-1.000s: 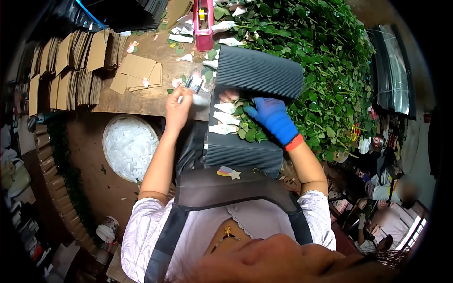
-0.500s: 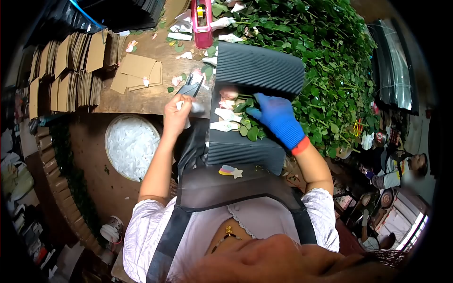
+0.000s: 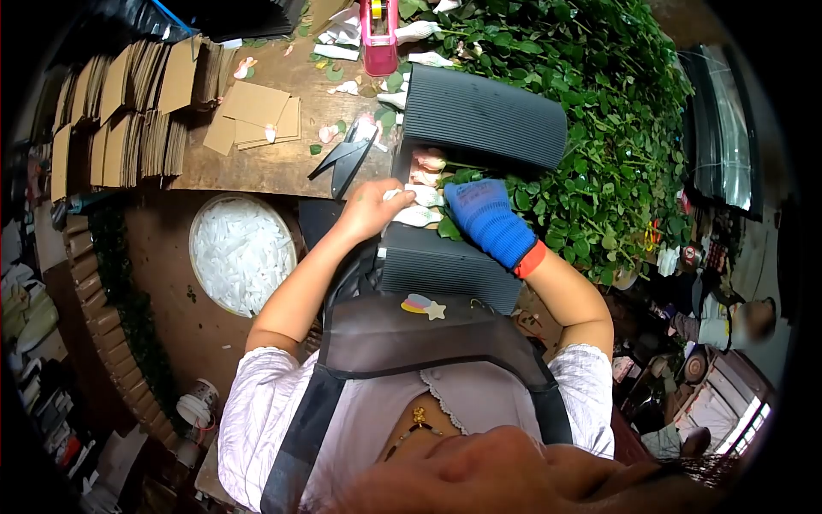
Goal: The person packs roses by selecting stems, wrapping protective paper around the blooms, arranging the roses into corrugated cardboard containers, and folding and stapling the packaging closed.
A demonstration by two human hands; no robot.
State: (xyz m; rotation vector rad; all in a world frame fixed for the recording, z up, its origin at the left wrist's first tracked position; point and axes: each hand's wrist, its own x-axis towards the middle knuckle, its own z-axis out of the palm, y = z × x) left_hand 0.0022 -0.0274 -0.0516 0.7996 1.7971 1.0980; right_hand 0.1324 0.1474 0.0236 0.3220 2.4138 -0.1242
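Note:
My bare left hand [image 3: 374, 208] pinches a white mesh sleeve [image 3: 423, 195] that sits around a rose head. In a blue glove with a red cuff, my right hand [image 3: 484, 212] is closed just to the right of that head, around its stem, which the fingers mostly hide. Below lies another rose in a white sleeve [image 3: 417, 217]. Bare pink roses [image 3: 428, 160] rest just above, in the gap between two ridged black pads. Scissors [image 3: 347, 156] lie partly open on the wooden table [image 3: 282, 176], beyond my left hand.
A round tub [image 3: 242, 254] of white sleeves stands at lower left. Cardboard pieces [image 3: 257, 104] lie on the table beside stacked cardboard [image 3: 128, 111]. The upper ridged pad [image 3: 484, 116] borders a large heap of leafy stems [image 3: 591, 128]. A pink tape dispenser [image 3: 380, 51] stands at the top.
My left hand has moved right, bringing the white sleeve from the table edge onto a rose head. My gloved hand has shifted slightly left and closed beside it. The view has moved slightly.

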